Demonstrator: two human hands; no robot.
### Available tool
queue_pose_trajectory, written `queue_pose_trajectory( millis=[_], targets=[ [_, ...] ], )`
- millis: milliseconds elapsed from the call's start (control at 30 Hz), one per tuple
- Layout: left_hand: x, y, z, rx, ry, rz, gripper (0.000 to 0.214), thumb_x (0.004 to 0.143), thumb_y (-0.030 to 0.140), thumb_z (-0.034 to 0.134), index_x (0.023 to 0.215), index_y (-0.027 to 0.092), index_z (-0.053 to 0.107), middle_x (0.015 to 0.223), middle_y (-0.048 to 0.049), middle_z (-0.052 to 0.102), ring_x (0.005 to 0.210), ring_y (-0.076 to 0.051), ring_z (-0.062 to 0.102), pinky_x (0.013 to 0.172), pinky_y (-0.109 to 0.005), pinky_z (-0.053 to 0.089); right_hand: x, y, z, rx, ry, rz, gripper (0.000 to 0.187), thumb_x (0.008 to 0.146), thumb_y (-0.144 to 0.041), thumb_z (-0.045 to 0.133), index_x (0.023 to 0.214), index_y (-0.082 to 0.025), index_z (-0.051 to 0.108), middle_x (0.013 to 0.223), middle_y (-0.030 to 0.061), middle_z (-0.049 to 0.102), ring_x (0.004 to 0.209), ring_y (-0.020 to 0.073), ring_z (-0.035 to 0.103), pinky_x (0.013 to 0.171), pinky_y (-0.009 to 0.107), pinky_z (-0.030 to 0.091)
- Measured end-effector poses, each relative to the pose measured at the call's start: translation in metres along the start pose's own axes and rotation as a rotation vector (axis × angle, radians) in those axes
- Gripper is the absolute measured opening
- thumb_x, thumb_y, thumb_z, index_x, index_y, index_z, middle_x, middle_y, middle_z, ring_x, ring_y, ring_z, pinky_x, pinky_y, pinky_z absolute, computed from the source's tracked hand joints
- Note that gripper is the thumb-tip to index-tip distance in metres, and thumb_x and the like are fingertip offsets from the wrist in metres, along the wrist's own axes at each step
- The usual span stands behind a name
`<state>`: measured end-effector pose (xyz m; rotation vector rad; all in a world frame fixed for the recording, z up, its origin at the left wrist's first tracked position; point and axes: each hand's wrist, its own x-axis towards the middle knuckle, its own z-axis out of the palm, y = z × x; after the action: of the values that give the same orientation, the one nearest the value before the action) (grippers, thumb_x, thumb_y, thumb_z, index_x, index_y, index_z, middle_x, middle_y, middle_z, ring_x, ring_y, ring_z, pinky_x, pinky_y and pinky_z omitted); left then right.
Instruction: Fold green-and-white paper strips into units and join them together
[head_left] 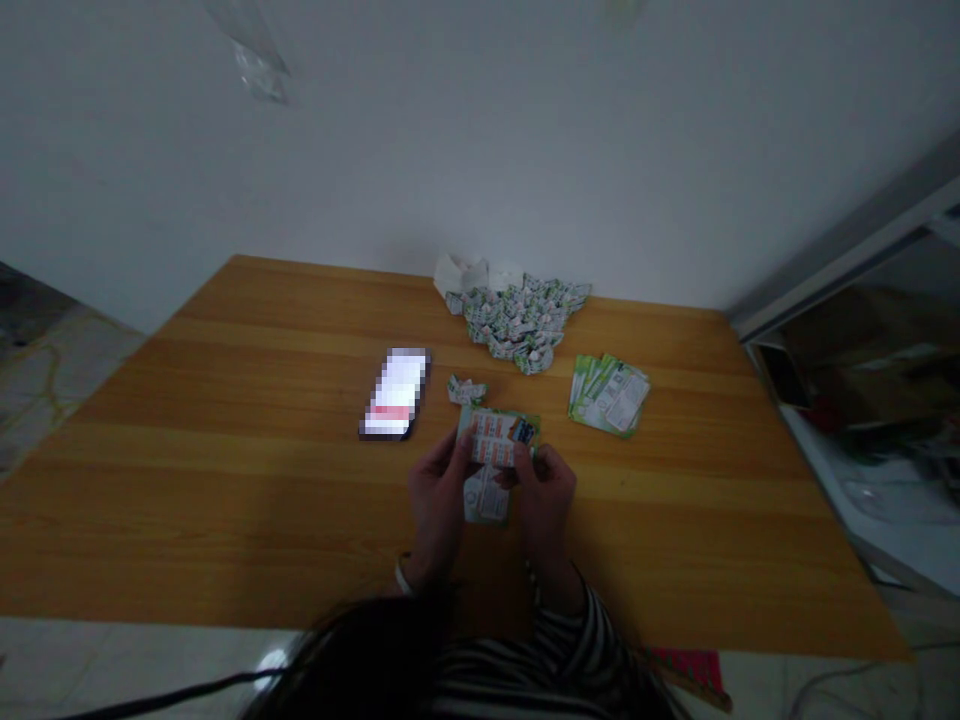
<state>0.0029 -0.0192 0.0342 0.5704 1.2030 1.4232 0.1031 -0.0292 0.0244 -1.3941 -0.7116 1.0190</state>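
Between my two hands is a printed card [495, 436] with rows of orange print, a dark picture at its right end and green edges. My left hand [441, 490] pinches its left end, thumb on top. My right hand [546, 490] grips its lower right corner with thumb and fingers. Just under it, between my wrists, a pale green-grey printed card [486, 497] shows; whether it lies on the table or is held too, I cannot tell. A small crumpled printed scrap [466, 390] lies right beyond the held card.
Crumpled printed paper pieces [525, 318] form a heap near the wall, with white paper [459, 275] at its left. A fanned stack of green-and-white cards [611, 398] lies to the right. A lit phone [397, 392] lies left on the wooden table [225, 450].
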Motion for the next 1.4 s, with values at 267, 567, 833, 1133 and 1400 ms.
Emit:
queue_pose_trajectory(
  millis=[267, 567, 833, 1133, 1400],
  targets=[
    [-0.001, 0.003, 0.003, 0.108, 0.038, 0.0, 0.035, 0.076, 0.042, 0.071, 0.094, 0.013, 0.072, 0.08, -0.0057, 0.075, 0.063, -0.016, 0.069, 0.059, -0.025, 0.055, -0.001, 0.002, 0.004, -0.013, 0.032, 0.015, 0.039, 0.081, -0.046, 0.064, 0.059, -0.02, 0.046, 0.046, -0.0051, 0.057, 0.035, 0.0093, 0.051, 0.037, 0.02, 0.041],
    [0.012, 0.011, -0.005, 0.314, -0.037, 0.054, 0.027, 0.071, 0.037, 0.075, 0.089, 0.017, 0.077, 0.077, -0.0036, 0.076, 0.066, -0.018, 0.068, 0.059, -0.025, 0.052, 0.028, -0.002, -0.021, -0.31, 0.019, -0.347, 0.046, 0.076, -0.036, 0.07, 0.116, -0.019, 0.055, 0.118, 0.0103, 0.061, 0.108, 0.0224, 0.057, 0.081, 0.031, 0.049],
    [0.023, 0.016, -0.007, 0.267, -0.285, -0.094, 0.044, 0.072, 0.038, 0.075, 0.108, 0.015, 0.068, 0.064, -0.0023, 0.072, 0.055, -0.016, 0.064, 0.052, -0.023, 0.049, 0.065, -0.032, -0.035, -0.591, -0.674, -0.33, 0.027, 0.089, -0.031, 0.051, 0.073, -0.019, 0.069, 0.06, -0.0022, 0.061, 0.054, 0.0127, 0.053, 0.051, 0.022, 0.036],
    [0.018, 0.008, -0.005, 0.218, -0.228, -0.1, 0.031, 0.07, 0.042, 0.074, 0.078, 0.012, 0.069, 0.065, -0.0044, 0.07, 0.058, -0.016, 0.064, 0.054, -0.024, 0.05, 0.041, -0.005, -0.022, -0.392, -0.372, -0.232, 0.024, 0.086, -0.032, 0.055, 0.07, -0.018, 0.067, 0.061, -0.0012, 0.061, 0.054, 0.0133, 0.053, 0.051, 0.022, 0.039],
    [0.011, -0.001, -0.004, 0.354, -0.318, -0.033, 0.025, 0.073, 0.04, 0.072, 0.078, 0.016, 0.068, 0.062, -0.0028, 0.069, 0.052, -0.016, 0.062, 0.05, -0.023, 0.048, 0.034, 0.0, -0.019, -0.26, -0.194, -0.148, 0.027, 0.086, -0.039, 0.054, 0.074, -0.018, 0.065, 0.066, 0.0006, 0.065, 0.06, 0.0154, 0.057, 0.056, 0.024, 0.045]
  ],
)
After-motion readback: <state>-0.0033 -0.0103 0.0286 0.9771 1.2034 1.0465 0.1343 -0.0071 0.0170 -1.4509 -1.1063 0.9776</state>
